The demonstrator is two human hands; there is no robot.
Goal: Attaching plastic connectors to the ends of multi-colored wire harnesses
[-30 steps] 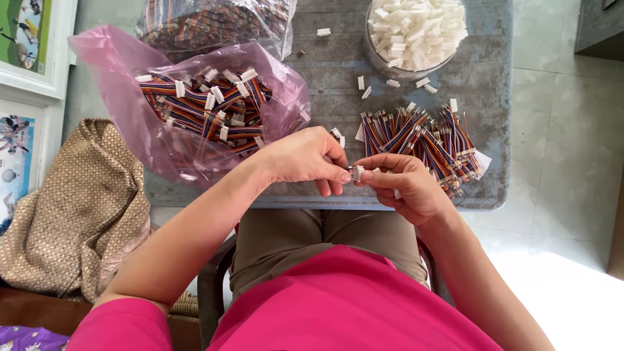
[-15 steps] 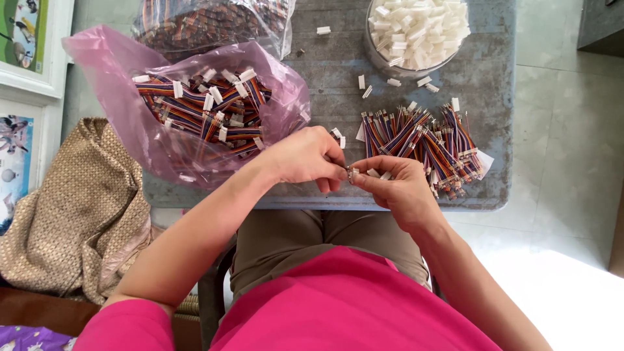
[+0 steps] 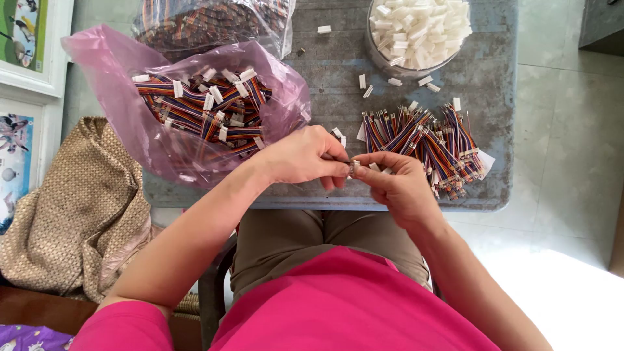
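Note:
My left hand (image 3: 302,156) and my right hand (image 3: 396,185) meet over the front edge of a small grey table (image 3: 338,71). Between their fingertips they pinch a small white connector (image 3: 355,167) with short wires; most of it is hidden by my fingers. Just beyond my right hand lies a loose pile of multicoloured ribbon wires (image 3: 426,140) with bare ends. To the left of my left hand a pink plastic bag (image 3: 162,140) holds several wire pieces with white connectors fitted.
A clear tub of white connectors (image 3: 416,29) stands at the table's back right, with a few loose ones (image 3: 364,81) scattered near it. Another clear bag of wires (image 3: 208,19) lies at the back. A woven beige bag (image 3: 71,201) and framed pictures (image 3: 26,45) are on the left.
My hands have drawn closer together and shifted slightly left, the fingertips now pressed on the small connector. Nothing else on the table has moved.

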